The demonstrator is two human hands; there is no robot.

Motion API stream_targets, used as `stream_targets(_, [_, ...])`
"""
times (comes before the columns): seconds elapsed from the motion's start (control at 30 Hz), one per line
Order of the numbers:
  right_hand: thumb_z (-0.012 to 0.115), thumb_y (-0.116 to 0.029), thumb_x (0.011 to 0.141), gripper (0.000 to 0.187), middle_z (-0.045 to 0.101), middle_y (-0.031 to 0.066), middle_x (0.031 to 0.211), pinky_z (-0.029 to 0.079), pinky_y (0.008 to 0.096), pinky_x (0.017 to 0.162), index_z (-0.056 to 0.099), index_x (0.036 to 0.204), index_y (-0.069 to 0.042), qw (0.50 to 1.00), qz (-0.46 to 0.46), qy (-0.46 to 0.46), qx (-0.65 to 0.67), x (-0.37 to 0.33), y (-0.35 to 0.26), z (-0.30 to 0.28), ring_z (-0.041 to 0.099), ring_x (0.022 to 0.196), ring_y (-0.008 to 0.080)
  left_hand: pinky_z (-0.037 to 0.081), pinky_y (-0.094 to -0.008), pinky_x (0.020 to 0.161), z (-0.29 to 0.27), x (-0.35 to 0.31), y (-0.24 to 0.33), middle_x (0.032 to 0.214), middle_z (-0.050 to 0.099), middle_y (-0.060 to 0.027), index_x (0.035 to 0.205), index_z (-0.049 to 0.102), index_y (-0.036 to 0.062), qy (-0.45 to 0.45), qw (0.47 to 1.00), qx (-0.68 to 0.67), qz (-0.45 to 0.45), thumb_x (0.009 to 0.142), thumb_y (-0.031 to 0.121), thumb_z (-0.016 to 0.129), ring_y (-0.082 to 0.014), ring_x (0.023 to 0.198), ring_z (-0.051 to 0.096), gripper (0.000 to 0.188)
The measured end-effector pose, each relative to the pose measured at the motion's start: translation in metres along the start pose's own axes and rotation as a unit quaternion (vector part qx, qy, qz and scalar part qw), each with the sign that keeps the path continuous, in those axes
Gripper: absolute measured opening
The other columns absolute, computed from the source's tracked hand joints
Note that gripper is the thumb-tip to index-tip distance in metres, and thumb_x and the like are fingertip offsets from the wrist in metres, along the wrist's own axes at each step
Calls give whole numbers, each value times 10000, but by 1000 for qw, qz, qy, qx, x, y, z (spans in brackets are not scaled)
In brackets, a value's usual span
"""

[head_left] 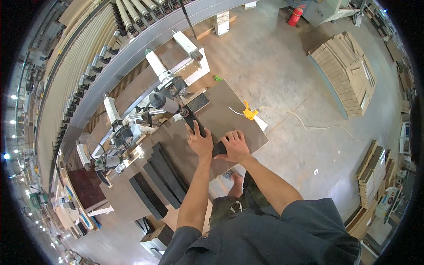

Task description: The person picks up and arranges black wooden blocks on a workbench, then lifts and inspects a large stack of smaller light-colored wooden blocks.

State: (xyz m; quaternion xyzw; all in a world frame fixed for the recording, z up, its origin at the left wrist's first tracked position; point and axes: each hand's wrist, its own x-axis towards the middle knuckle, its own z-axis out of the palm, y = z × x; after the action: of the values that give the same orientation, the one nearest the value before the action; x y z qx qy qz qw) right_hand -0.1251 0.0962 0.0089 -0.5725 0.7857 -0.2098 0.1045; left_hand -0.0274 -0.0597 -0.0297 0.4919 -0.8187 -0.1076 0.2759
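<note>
A narrow black strip (193,123) lies at a slant on the brown board tabletop (236,141). Its far end reaches under the tool end of a grey and black motor unit (165,102). My left hand (200,142) holds the strip partway along, fingers and thumb across it. Around its near end, my right hand (234,146) is closed. A short dark block (198,103) sits on the board just right of the strip's far end. Left of my left forearm lie several more black strips (165,174), side by side.
White-armed motor units (115,115) line the table's far side, before a roller conveyor (132,13). A yellow trigger tool (250,111) with a pale hose lies at the board's right edge. Stacked panels (346,73) and a red fire extinguisher (295,16) stand on the floor to the right.
</note>
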Motion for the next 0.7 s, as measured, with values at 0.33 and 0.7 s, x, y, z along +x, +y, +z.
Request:
stream_targets(0.33, [828, -743, 742, 870, 579, 179, 1303, 321, 613, 1200, 646, 1276, -80, 1000, -14, -7, -4, 2, 0, 1, 503, 1317, 396, 548, -555, 1002, -3, -1, 3, 1590, 534, -304, 1492, 660, 159, -3, 1000, -11, -13, 907, 268, 756, -510, 1192, 680, 602])
stream_targets(0.7, [763, -682, 867, 685, 598, 182, 1253, 331, 600, 1178, 709, 1239, -109, 1000, 7, -2, -29, 7, -5, -2, 510, 1285, 409, 546, -561, 983, -7, -2, 4, 1564, 527, -346, 1515, 637, 158, -6, 1000, -6, -21, 902, 240, 758, -511, 1216, 668, 630])
